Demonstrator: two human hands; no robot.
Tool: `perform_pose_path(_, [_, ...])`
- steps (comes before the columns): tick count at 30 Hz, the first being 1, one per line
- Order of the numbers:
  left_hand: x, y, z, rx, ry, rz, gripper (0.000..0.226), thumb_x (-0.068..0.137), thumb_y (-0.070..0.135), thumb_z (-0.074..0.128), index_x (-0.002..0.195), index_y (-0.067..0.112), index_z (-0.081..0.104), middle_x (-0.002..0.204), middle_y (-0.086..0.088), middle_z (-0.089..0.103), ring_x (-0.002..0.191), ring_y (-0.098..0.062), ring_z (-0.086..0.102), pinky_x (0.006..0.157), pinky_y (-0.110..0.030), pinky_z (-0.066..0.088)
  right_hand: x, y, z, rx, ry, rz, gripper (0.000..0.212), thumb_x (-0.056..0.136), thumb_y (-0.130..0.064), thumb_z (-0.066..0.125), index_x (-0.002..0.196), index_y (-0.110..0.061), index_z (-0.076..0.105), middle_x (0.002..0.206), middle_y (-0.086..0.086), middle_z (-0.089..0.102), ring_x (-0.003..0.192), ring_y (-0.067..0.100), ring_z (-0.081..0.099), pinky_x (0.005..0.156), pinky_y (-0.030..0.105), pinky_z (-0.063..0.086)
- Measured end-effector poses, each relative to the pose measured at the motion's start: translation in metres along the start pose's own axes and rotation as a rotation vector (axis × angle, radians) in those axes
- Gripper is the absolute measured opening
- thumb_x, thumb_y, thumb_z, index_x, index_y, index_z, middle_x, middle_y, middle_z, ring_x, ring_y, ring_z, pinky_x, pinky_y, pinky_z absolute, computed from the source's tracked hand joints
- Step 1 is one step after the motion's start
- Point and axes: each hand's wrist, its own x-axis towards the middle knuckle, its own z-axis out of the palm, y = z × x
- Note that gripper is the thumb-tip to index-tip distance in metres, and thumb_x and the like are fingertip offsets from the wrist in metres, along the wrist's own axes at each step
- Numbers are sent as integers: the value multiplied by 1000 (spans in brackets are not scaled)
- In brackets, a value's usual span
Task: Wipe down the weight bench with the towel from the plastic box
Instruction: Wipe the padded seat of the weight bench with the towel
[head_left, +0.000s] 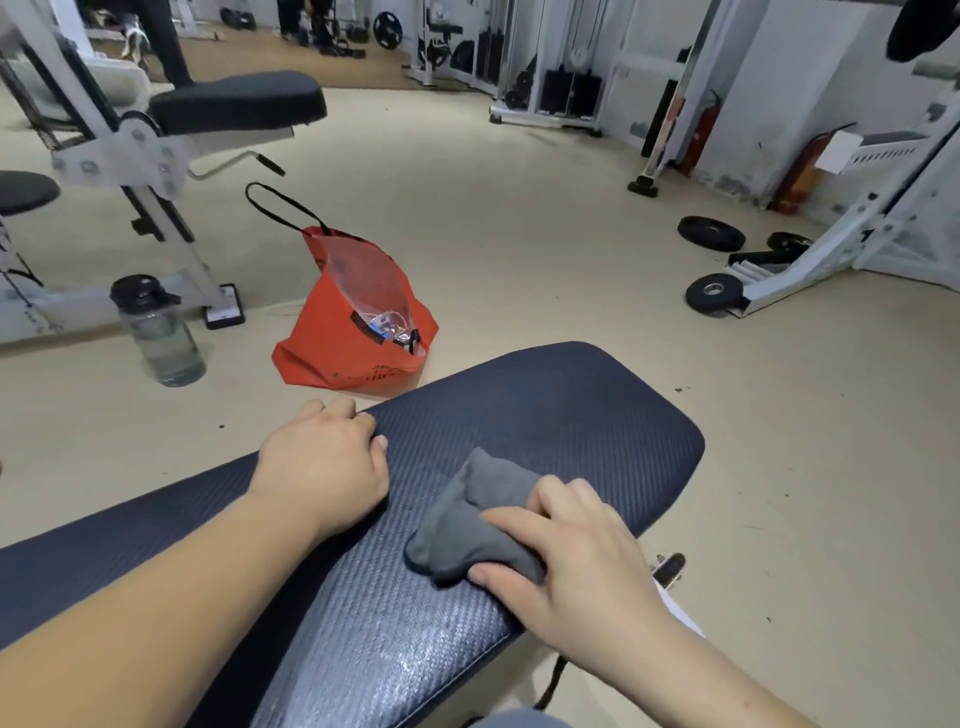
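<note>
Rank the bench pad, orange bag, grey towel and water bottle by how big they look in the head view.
1. bench pad
2. orange bag
3. grey towel and water bottle: these look close in size. The towel is nearer the camera and partly under the right hand, so I won't rank them.

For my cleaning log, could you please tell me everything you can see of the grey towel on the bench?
The towel is dark grey, soft-looking cloth, bunched into a thick wad with rounded folds. It lies on the dark blue textured pad of the bench, toward its wide end. The right hand holds it, fingers over the top and thumb against its near edge, pressing it to the pad. The left hand, at the pad's edge, does not touch it.
</note>
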Motion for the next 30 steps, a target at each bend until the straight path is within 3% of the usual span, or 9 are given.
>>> perform_pose_path(4, [-1, -15, -12, -87, -100, 59, 34, 95, 24, 42, 122, 21, 63, 128, 0, 61, 122, -25, 54, 98, -38, 48, 49, 7, -10, -28, -140, 34, 54, 79, -84, 49, 123, -55, 62, 95, -14, 45, 102, 13, 46, 87, 35, 46])
perform_pose_path(8, [-27, -40, -16, -189, -52, 60, 48, 90, 12, 46, 136, 18, 56, 149, -1, 52, 137, -24, 47, 112, -39, 42, 117, 10, 0, -153, -76, 302, 49, 91, -73, 48, 128, -43, 62, 121, -1, 54, 121, 28, 47, 92, 44, 45])
perform_pose_path(10, [-38, -54, -16, -211, -42, 29, 52, 92, 12, 47, 143, 18, 52, 156, 0, 45, 142, -23, 42, 117, -36, 37, 135, -16, 13, -179, -67, 351, 51, 96, -67, 46, 133, -34, 60, 132, 5, 52, 124, 31, 45, 92, 45, 44])
perform_pose_path(12, [-42, -67, -16, -232, -38, -9, 58, 92, 12, 48, 150, 19, 46, 161, 1, 39, 146, -21, 38, 120, -32, 31, 135, -56, 24, -152, -103, 229, 52, 97, -66, 45, 133, -31, 59, 133, 5, 51, 124, 31, 44, 92, 45, 44])
perform_pose_path(16, [-42, -87, -19, -309, -3, -79, 68, 84, 3, 46, 151, 16, 45, 161, -1, 41, 145, -22, 40, 120, -33, 33, 102, -119, 33, -50, -246, -246, 51, 92, -71, 51, 131, -39, 61, 121, 0, 52, 117, 27, 46, 90, 40, 43])
perform_pose_path(18, [-44, -96, -19, -333, 29, -95, 67, 84, 1, 44, 149, 15, 48, 159, 0, 44, 143, -23, 43, 118, -32, 34, 108, -116, 27, -41, -306, -325, 54, 89, -74, 52, 135, -46, 59, 112, -4, 49, 116, 23, 46, 89, 38, 42])
perform_pose_path(21, [-47, -103, -15, -355, 56, -76, 58, 88, 4, 47, 145, 15, 54, 156, -1, 47, 142, -22, 45, 117, -27, 32, 143, -89, 26, -64, -261, -219, 52, 86, -78, 53, 131, -52, 59, 104, -8, 42, 117, 21, 46, 90, 38, 45])
perform_pose_path(24, [-48, -106, -11, -374, 59, -37, 53, 91, 9, 50, 143, 19, 56, 156, 3, 45, 142, -18, 44, 116, -27, 33, 183, -67, 33, -142, -176, -13, 53, 89, -76, 47, 125, -43, 64, 116, -3, 48, 121, 24, 43, 92, 42, 46])
perform_pose_path(30, [-46, -132, -8, -392, 75, -16, 55, 92, 8, 48, 144, 23, 55, 159, 7, 42, 143, -15, 42, 115, -22, 30, 218, -76, 38, -202, -350, 28, 52, 87, -75, 42, 113, -39, 69, 111, -4, 67, 127, 27, 41, 100, 46, 42])
